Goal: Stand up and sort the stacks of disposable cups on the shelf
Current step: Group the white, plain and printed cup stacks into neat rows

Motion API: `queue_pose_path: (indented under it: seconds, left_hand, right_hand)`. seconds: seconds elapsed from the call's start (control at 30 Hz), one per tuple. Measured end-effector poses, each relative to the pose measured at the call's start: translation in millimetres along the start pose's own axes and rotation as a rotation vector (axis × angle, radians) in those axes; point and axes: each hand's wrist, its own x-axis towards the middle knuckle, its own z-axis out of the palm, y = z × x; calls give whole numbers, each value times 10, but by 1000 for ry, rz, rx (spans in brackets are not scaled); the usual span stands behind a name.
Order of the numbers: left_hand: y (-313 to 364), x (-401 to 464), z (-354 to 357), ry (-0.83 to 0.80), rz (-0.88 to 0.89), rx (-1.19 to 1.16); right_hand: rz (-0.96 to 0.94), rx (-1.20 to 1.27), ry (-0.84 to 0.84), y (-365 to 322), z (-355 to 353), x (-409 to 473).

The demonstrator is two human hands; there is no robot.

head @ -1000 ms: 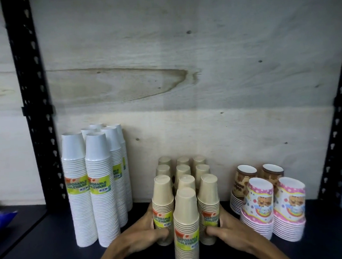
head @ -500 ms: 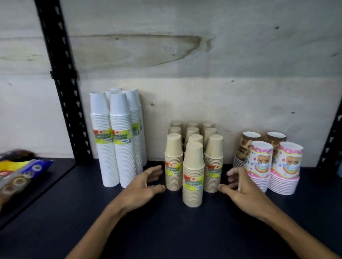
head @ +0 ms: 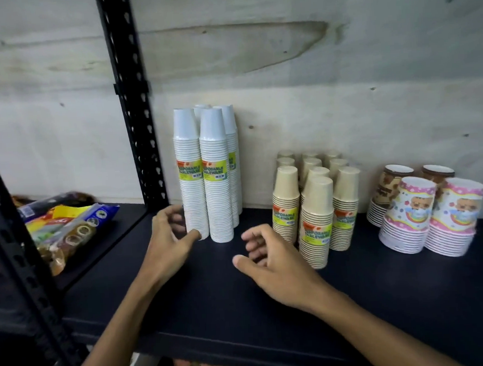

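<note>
Tall white cup stacks [head: 207, 173] upright at centre frame, packed together against the plywood back wall [head: 314, 93], each banded with a yellow-green label. Right of them, shorter tan cup stacks [head: 316, 206] in tight rows, same labels, all inverted. Far right, 4 low stacks: 2 pink cartoon-print stacks [head: 432, 216] in front, 2 brown printed stacks [head: 390, 190] behind. All on the dark shelf [head: 383, 301]. Left hand [head: 170, 238] at centre-left, fingers curled loosely, thumb tip touching the base of the nearest white stack, nothing gripped. Right hand [head: 268, 263] at centre, fingers half-curled and empty, just left of the tan stacks. Snack packets [head: 67, 227] at left, beyond the black upright [head: 131, 104].
</note>
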Motion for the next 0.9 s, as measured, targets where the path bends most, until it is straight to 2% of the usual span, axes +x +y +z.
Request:
queue_pose_path:
  seconds: [0.07, 0.17, 0.27, 0.4, 0.6, 0.9]
  left_hand:
    - [-42, 196, -41, -61, -60, -21]
    - [-121, 492, -77, -277, -144, -60]
    - [-206, 749, -111, -433, -156, -92]
    - [-289, 875, -95, -561, -118, -133]
    - [-359, 992, -30, -630, -81, -74]
    - [-311, 1014, 16, -663, -87, -21]
  right_hand:
    - [67, 7, 23, -1, 146, 280]
    - [191, 36, 5, 17, 275, 634]
    - [246, 82, -36, 82, 344, 949]
    - [256, 199, -62, 169, 426, 1276]
    - [103, 286, -19, 292, 545, 1436]
    - [100, 334, 4, 391, 592, 1475]
